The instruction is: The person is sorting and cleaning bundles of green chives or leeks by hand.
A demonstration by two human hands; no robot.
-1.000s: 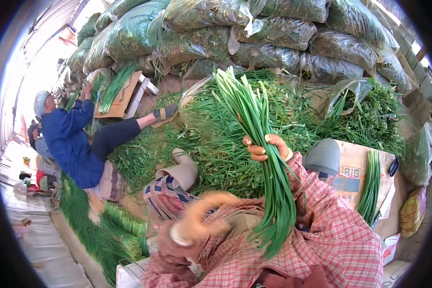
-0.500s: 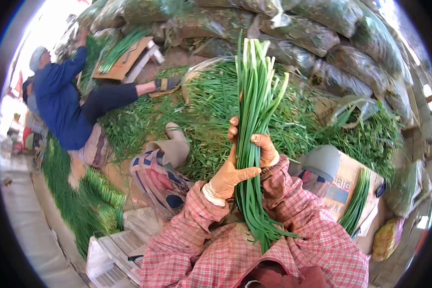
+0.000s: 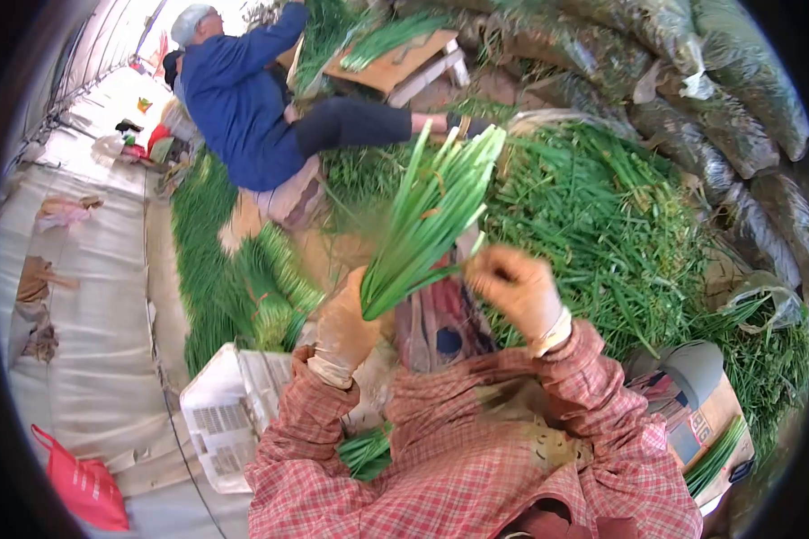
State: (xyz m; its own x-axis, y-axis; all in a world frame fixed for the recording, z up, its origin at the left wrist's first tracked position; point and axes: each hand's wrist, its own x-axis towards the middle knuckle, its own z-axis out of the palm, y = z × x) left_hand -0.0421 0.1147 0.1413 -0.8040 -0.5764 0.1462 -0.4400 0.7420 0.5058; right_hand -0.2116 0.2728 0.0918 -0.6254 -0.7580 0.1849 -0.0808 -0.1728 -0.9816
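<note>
My left hand (image 3: 346, 323), in an orange-tan glove, is closed around a bunch of garlic chives (image 3: 431, 220). The pale cut ends fan up and to the right, away from me; the lower leaves pass behind the hand, and a few show below it by my lap. My right hand (image 3: 517, 287), gloved alike, is just right of the bunch with its fingers curled in a pinch. A stray stalk reaches toward those fingertips, but blur hides what they hold.
Loose chive trimmings (image 3: 602, 225) heap up ahead and right. Chive bunches (image 3: 270, 287) lie at left, beside a white plastic crate (image 3: 220, 418). A person in a blue jacket (image 3: 243, 99) sits by a low board (image 3: 395, 63). Filled bags (image 3: 692, 117) stack behind; a red bag (image 3: 79, 481) lies lower left.
My view has turned left. The bunch, earlier upright between both hands, now leans right in the left hand. My right hand has come off it to the right.
</note>
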